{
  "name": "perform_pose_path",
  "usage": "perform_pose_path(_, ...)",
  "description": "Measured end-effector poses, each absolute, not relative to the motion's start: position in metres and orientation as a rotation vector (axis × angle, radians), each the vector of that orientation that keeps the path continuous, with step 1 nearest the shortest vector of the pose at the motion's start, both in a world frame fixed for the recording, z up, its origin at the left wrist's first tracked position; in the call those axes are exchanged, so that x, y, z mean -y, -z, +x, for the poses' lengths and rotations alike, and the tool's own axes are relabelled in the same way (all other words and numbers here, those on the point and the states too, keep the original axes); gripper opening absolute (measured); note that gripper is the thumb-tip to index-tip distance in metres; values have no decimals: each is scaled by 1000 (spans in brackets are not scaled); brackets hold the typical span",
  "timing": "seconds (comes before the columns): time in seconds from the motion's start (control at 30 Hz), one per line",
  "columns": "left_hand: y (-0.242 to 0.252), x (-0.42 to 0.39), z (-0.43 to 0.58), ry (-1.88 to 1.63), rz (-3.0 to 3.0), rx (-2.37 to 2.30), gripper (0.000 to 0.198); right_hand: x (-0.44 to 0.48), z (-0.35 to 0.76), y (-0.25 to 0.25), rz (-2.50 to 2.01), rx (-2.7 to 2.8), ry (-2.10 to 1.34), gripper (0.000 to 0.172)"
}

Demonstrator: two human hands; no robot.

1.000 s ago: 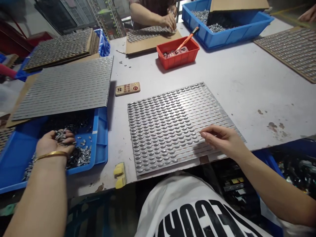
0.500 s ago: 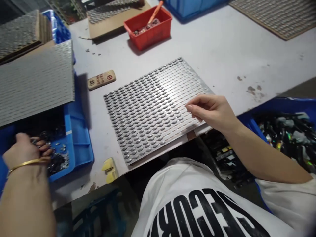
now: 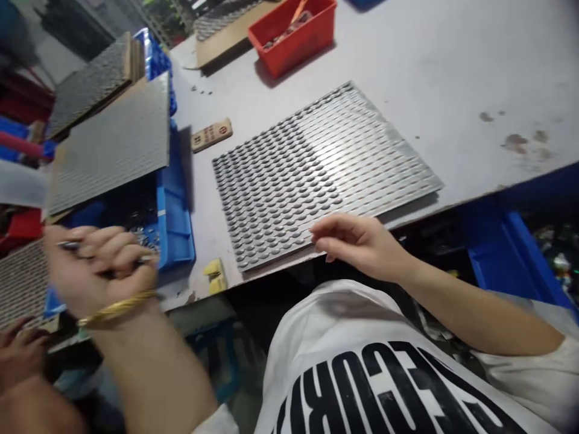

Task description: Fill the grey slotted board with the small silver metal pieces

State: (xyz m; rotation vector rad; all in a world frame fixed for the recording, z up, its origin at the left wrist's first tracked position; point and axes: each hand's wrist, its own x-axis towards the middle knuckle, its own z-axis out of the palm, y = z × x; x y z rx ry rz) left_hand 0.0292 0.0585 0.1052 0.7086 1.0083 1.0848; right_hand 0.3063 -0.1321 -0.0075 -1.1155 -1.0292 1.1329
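A ridged metal sheet (image 3: 344,150) lies on the grey table (image 3: 452,66), its left part filled with rows of small oval metal pieces. My right hand (image 3: 357,241) hovers at the sheet's near edge, fingers loosely curled and pinched, with nothing visible in them. My left hand (image 3: 97,265), wearing a gold bangle, is raised above the blue bin (image 3: 174,223) at the left and closed on a handful of small metal pieces; it is blurred by motion.
A second ridged sheet (image 3: 113,144) rests on the blue bin. A stack of filled boards (image 3: 90,78) sits behind it. A small tan counter (image 3: 211,134), a red tray (image 3: 296,36) and a yellow object (image 3: 215,276) are on the table. Another person's hand (image 3: 18,355) shows at lower left.
My left hand has lifted out of the blue bin with metal pieces in it. My right hand has drawn back to the sheet's near edge. The view has tilted and shifted.
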Motion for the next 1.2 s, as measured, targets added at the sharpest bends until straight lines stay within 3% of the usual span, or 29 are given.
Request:
perform_pose_path(0.07,-92,-27,54,-1061,534,-741,49,124,285,4,-1044,1150,-1228,22)
perform_pose_path(0.2,-67,10,90,-972,386,-634,42,99,249,-11,-923,1328,-1276,22)
perform_pose_path(0.4,-51,1,91,-1035,557,-702,38,67,218,-18,-1035,1429,-1036,7)
perform_pose_path(0.57,-52,-14,91,-1075,600,-724,34,49,215,-29,-1068,1616,-792,10)
perform_pose_path(0.87,-49,-25,93,-998,290,-722,45,31,211,-46,-1167,1853,-576,11)
perform_pose_path(0.97,-45,-27,88,-979,209,-746,45,36,216,-52,-1174,1782,-664,4)
perform_pose_path(1.07,-48,-25,71,-975,70,-700,37,45,224,-61,-1252,1586,-829,10)
perform_pose_path(1.2,-52,-13,40,-1075,145,-691,32,61,240,-60,-1606,1138,-696,15)
